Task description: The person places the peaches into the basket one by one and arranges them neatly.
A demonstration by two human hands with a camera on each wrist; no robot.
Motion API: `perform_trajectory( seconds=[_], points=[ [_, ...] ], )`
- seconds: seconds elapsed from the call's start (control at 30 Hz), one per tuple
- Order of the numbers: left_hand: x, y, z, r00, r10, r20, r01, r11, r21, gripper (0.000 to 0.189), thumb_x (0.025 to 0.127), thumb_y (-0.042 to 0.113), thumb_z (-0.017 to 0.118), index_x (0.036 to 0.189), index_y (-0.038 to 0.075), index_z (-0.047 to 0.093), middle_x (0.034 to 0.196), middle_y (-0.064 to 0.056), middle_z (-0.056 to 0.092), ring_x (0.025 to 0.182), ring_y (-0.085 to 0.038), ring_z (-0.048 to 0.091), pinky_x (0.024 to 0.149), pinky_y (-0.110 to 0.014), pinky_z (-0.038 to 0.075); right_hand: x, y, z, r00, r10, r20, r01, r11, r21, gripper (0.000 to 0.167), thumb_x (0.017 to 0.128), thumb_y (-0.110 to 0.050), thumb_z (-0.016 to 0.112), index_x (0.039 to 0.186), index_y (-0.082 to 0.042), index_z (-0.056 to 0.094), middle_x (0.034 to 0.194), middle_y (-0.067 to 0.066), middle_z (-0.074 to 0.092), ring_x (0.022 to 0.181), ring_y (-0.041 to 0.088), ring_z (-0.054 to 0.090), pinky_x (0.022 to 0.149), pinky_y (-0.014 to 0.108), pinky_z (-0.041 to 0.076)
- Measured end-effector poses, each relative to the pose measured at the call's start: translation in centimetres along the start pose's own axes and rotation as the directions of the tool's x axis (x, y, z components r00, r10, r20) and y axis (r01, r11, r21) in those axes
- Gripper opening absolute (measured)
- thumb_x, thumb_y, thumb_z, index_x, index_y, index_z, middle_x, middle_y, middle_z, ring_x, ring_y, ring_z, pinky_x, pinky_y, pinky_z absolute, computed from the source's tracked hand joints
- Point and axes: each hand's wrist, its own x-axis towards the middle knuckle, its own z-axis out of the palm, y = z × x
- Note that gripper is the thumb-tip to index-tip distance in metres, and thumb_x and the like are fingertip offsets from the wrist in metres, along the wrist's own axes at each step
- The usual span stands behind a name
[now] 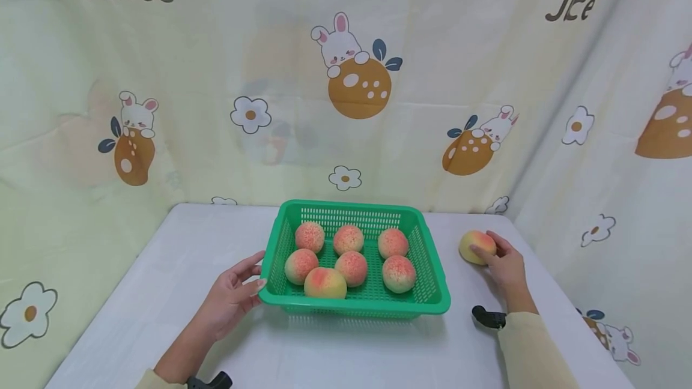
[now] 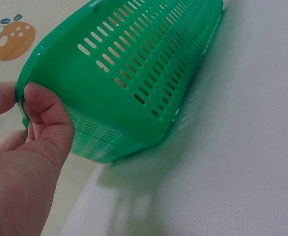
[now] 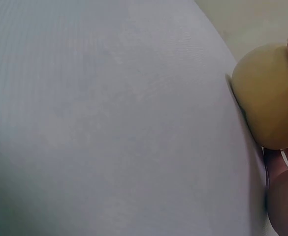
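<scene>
A green plastic basket [image 1: 378,306] stands mid-table with several peaches in it. Most are round and speckled pink, like this peach [image 1: 351,268]; a larger yellow-and-red peach [image 1: 325,283] lies against the front wall. My left hand [image 1: 229,300] pinches the basket's rim at its front left corner, thumb and fingers on either side of the wall, as the left wrist view confirms. To the right of the basket, my right hand [image 1: 505,264] holds another yellow-and-red peach [image 1: 471,246] between thumb and fingers. In the right wrist view this yellow peach [image 3: 269,98] appears at or just above the table surface.
The white table [image 1: 357,353] extends on all sides of the basket. A patterned curtain [image 1: 259,161] hangs behind the table and along both sides. A black strap-like device [image 1: 489,317] sits on my right wrist, and another [image 1: 211,381] on my left.
</scene>
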Motion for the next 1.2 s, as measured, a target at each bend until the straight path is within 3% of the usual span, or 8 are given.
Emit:
perform_trajectory(
  seconds=[1.2],
  points=[
    [0.06,0.18,-0.02,1.0,-0.017,-0.006,0.017,1.0,0.006,0.068,0.101,0.008,0.064,0.16,0.008,0.031,0.122,-0.005,0.052,0.098,-0.009,0.066,0.086,-0.026,0.061,-0.39,-0.22,-0.24,1.0,0.008,0.019,-0.008,1.0,0.008,0.093,0.088,-0.054,0.075,0.162,-0.019,0.031,0.167,0.011,0.033,0.149,0.03,0.034,0.124,0.049,0.033]
  ],
)
